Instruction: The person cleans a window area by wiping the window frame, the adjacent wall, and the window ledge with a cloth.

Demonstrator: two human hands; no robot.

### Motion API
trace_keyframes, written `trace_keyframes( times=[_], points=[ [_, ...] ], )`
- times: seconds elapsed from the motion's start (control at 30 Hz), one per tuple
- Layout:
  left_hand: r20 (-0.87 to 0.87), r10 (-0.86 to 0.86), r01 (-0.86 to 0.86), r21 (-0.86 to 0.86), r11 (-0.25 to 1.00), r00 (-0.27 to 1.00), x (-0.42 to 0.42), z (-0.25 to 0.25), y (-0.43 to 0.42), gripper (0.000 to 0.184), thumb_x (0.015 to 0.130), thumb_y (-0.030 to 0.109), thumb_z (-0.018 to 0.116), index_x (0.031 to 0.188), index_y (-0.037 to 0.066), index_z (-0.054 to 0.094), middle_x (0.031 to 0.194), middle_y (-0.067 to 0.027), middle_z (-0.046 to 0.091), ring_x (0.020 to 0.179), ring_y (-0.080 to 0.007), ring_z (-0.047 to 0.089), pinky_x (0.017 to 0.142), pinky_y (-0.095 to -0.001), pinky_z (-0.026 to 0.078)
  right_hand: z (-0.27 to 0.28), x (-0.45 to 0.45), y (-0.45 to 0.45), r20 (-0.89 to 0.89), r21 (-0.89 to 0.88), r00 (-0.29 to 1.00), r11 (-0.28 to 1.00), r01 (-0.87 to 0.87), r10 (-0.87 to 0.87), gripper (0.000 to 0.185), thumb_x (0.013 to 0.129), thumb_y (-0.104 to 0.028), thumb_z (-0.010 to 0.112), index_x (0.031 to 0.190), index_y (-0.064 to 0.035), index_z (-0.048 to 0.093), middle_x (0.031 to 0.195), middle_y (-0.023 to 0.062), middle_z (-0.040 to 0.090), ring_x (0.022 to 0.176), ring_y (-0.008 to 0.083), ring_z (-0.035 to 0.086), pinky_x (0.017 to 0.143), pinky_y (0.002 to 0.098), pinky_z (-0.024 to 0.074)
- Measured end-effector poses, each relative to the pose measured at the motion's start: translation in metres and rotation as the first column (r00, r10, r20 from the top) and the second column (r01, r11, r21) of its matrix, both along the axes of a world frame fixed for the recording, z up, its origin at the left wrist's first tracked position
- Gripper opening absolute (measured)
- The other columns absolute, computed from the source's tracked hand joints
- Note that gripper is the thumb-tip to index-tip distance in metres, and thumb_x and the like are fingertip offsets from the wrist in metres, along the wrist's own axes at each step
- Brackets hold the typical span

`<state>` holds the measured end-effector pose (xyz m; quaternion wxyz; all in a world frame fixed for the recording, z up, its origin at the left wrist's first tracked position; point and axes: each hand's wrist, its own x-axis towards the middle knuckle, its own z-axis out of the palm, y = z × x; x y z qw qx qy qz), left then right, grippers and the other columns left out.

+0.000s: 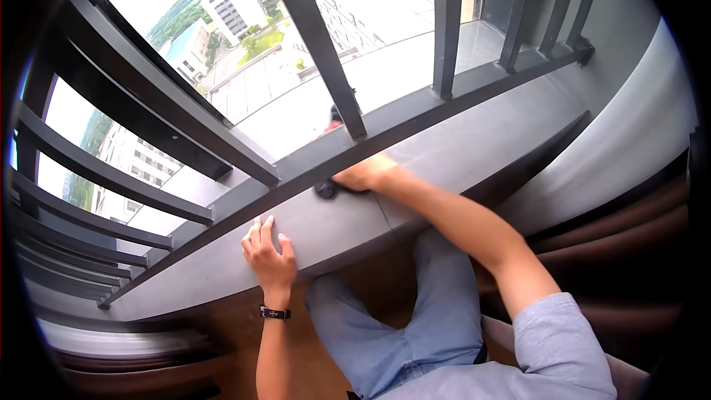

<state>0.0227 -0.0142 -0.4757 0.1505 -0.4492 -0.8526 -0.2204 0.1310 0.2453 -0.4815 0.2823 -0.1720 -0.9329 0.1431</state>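
Observation:
My left hand (269,253) rests on the grey window sill (333,226), fingers spread, holding nothing. It has a black wristband (275,312) at the wrist. My right hand (363,175) reaches across the sill to the lower bar of the dark metal railing (400,120). Its fingers are closed around a black object with a rounded end (326,189) on the near side of the bar. Past the bar, a dark part with a bit of red (337,117) shows beside an upright. The bar and my hand hide the middle, so its kind is unclear.
Several upright bars (315,37) stand between me and the window. Buildings (233,4) and greenery show outside, far below. A white curtain (607,148) hangs at the right. My legs in blue jeans (444,289) are close against the sill's front edge.

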Motion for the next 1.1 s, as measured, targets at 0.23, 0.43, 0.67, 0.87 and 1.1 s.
trace_keyframes(
  times=[0.23,0.43,0.67,0.87,1.1],
  points=[
    [-0.005,-0.007,0.007,-0.006,1.000,1.000,0.000,-0.002,0.001,0.043,0.082,0.015,0.058,0.123,0.002,0.064,0.133,-0.0193,0.058,0.120,-0.0368,0.050,0.105,-0.0482,0.039,0.004,0.241,0.166,0.174,0.068,0.793,0.810,0.582,-0.584,0.043,0.095,-0.041,0.051,0.112,-0.0073,0.071,0.119,0.0185,0.068,0.114,0.0387,0.061,0.102,0.0472,0.0455],
    [0.023,0.041,-0.040,-0.037,0.999,0.999,0.006,0.006,0.007,0.041,0.081,0.011,0.057,0.120,0.002,0.064,0.135,-0.0206,0.058,0.117,-0.0384,0.051,0.105,-0.0476,0.040,-0.051,0.231,0.266,0.131,0.421,0.641,0.628,0.655,-0.756,0.048,0.093,-0.047,0.053,0.115,-0.0073,0.069,0.133,0.0203,0.058,0.127,0.0429,0.050,0.104,0.0521,0.0415],
    [0.000,0.031,-0.031,-0.019,0.999,1.000,0.002,0.004,0.006,0.041,0.081,0.011,0.058,0.120,0.003,0.065,0.134,-0.0196,0.059,0.117,-0.0382,0.051,0.105,-0.0467,0.040,-0.042,-0.057,0.076,0.113,0.421,0.949,0.879,0.223,-0.294,0.055,0.092,-0.039,0.054,0.134,-0.0046,0.054,0.136,0.0227,0.051,0.135,0.0406,0.045,0.112,0.0599,0.0310],
    [-0.008,0.008,-0.008,0.006,1.000,1.000,-0.002,0.000,0.006,0.043,0.082,0.014,0.059,0.123,0.004,0.065,0.133,-0.0186,0.058,0.118,-0.0372,0.051,0.105,-0.0476,0.040,0.017,-0.023,-0.029,0.339,0.190,0.940,0.975,-0.114,0.044,0.059,0.094,-0.035,0.049,0.144,-0.0041,0.047,0.150,0.0256,0.044,0.143,0.0388,0.038,0.117,0.0555,0.0276],
    [0.006,-0.006,0.006,0.006,1.000,1.000,-0.002,-0.005,0.000,0.042,0.084,0.013,0.057,0.124,0.003,0.065,0.137,-0.0205,0.057,0.119,-0.0381,0.051,0.106,-0.0464,0.040,0.012,0.207,0.140,0.276,0.227,0.830,0.872,0.434,-0.485,0.036,0.094,-0.032,0.055,0.117,-0.0063,0.066,0.118,0.0181,0.067,0.109,0.0384,0.062,0.095,0.0455,0.0490]
  ],
)
